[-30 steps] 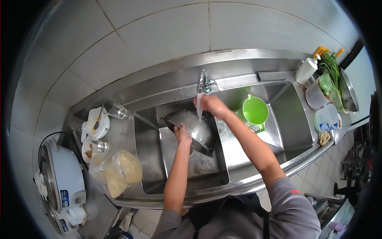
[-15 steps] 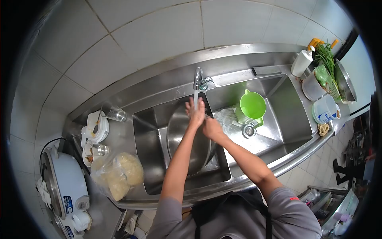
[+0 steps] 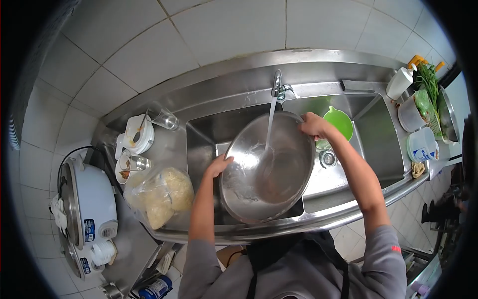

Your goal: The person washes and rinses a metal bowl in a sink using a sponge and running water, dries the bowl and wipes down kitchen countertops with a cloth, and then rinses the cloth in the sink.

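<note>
A large steel bowl [image 3: 284, 174] is held tilted over the left sink basin [image 3: 201, 137]. My left hand [image 3: 217, 165] grips its left rim, thumb on the edge. On the upper right rim my right hand [image 3: 314, 125] is closed, near a green plastic jug [image 3: 339, 121] in the right basin. Water from the running faucet [image 3: 277, 85] falls into the bowl. Some water lies in the bowl's bottom.
Left of the basin are a plastic bag of pale yellow food [image 3: 167, 197], stacked white dishes [image 3: 138, 134] and glasses [image 3: 163, 119]. A rice cooker [image 3: 94, 199] stands beyond. At right are a pump bottle [image 3: 400, 83], white tubs [image 3: 420, 144] and green stalks [image 3: 427, 79].
My hands have moved apart from under the stream and taken hold of the bowl's rim. The bowl has come up from the left basin and tilted. The view has shifted.
</note>
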`<state>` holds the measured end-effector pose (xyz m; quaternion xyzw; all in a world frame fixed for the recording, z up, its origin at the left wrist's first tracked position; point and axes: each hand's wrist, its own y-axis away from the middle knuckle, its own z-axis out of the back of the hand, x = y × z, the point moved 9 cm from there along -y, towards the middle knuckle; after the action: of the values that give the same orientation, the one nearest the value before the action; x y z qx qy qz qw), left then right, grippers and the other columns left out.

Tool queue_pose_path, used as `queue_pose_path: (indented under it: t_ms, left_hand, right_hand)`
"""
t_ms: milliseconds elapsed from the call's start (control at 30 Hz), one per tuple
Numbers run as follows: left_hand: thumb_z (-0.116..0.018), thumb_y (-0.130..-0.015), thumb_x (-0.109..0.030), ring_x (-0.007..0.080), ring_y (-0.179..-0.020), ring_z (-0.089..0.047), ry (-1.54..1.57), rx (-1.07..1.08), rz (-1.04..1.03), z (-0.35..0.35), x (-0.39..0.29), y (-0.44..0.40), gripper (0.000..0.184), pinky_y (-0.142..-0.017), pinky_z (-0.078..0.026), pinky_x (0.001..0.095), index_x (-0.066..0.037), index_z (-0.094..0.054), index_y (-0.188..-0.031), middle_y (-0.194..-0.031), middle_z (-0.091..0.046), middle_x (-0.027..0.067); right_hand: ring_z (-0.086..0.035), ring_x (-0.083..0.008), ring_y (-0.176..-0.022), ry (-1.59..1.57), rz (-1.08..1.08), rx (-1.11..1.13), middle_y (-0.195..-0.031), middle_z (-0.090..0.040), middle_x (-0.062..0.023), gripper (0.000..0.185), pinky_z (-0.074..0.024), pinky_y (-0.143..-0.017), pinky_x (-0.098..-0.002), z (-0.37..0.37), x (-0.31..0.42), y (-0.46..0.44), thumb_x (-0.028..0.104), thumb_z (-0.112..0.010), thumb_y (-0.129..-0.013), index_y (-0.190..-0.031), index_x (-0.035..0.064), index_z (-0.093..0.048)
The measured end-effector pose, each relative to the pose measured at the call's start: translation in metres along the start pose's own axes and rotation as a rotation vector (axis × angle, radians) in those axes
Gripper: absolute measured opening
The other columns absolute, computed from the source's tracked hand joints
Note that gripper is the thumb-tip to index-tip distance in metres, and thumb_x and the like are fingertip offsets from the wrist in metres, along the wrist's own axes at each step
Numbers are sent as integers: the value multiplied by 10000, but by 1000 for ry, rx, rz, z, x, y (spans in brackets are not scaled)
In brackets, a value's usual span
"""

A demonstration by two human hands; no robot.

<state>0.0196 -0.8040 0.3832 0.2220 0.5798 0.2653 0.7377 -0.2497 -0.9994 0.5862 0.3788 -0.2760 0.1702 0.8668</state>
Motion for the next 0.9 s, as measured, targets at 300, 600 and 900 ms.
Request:
queue_pose_path:
  t_ms: [300,600,900]
  left_hand:
    - [-546,-763,-178,314,-1036,-488,-718,-392,57,106,-122,157,505,-861,-390,346,38,-373,-1186,-1128,-477,243]
    - [-473,-809,-115,432,-752,-539,-733,-973,-183,136,-164,207,457,-685,-413,478,-86,-294,-1228,-780,-574,250]
    - [-471,-847,-361,281,-1148,-397,-252,-263,-494,-70,-106,103,456,-945,-314,344,-36,-452,-1165,-1218,-425,193]
  right_hand:
    - [-537,-210,-882,-329,151,-74,-897,-595,-125,387,-433,-756,-340,-71,-28,-86,288,-593,-773,-1043,13,-565]
    - [-542,-369,-922,-202,475,-367,-916,-571,-251,609,-423,-792,-405,-58,37,-110,554,-487,-757,-981,-6,-573]
    - [-564,-408,-809,154,252,-487,-801,-587,-246,492,-453,-715,-451,-31,51,-53,467,-545,-756,-788,-21,-601]
